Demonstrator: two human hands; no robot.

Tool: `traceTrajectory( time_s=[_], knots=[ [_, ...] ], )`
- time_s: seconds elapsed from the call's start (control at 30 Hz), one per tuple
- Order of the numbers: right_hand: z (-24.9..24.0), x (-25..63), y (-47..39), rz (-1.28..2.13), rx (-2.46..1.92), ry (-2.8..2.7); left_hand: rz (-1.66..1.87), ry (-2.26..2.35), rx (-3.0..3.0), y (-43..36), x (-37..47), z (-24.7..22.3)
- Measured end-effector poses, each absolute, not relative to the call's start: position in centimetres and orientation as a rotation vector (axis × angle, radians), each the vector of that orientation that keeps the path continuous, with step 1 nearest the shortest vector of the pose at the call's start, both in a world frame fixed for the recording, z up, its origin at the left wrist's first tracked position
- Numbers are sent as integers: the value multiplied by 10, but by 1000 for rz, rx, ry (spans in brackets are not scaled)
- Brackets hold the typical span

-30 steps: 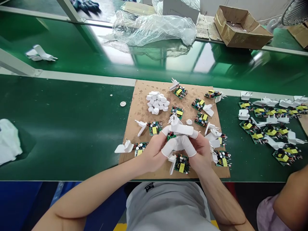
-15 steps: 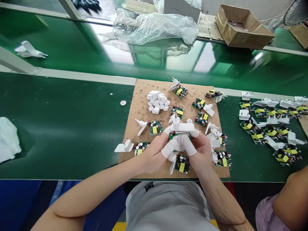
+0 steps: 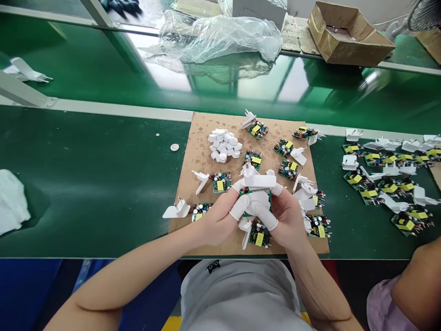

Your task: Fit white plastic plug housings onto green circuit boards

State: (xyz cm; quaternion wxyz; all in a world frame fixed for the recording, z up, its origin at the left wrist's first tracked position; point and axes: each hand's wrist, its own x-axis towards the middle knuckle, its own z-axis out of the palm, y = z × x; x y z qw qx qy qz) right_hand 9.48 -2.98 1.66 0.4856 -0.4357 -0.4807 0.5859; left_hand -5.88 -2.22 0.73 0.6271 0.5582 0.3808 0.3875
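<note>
Fingers in white fingertip covers close in from both sides, the left hand (image 3: 223,218) and right hand (image 3: 289,216) gripping a green circuit board (image 3: 270,200) together with a white plug piece (image 3: 260,180). Overlapping covered digits hide most of the board's face; whether it touches the plug piece cannot be told. Both are held above a cardboard sheet (image 3: 203,161) on the green tabletop (image 3: 103,184). Just below the hands lies another board (image 3: 259,236), its upper edge partly covered. Around them, more boards with yellow blocks and white plugs rest on the sheet, near a heap of white caps (image 3: 223,145); some at the right overlap too closely to separate. Further right, a crowded board group (image 3: 389,186) runs towards the frame's edge. A white bundle (image 3: 12,202) at far left, a fan (image 3: 425,16) at top right and a neighbouring person's arm (image 3: 420,276) are cut off.
</note>
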Motion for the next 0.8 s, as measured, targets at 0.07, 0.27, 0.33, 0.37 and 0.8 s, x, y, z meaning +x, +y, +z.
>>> traceTrajectory(
  time_s=[0.07, 0.27, 0.33, 0.37, 0.8],
  knots=[
    [18, 96, -29, 1488, -1006, -1155, 867, 887, 1260, -22, -60, 8],
    [21, 98, -28, 1553, -932, -1086, 898, 863, 1174, -20, -62, 9],
    [19, 99, -28, 1520, -946, -1080, 911, 805, 1145, -20, -62, 10],
    [18, 100, -29, 1509, -962, -1078, 900, 774, 1135, -19, -61, 11],
    [20, 98, -27, 1570, -972, -1055, 852, 681, 1106, -20, -62, 14]
  ],
)
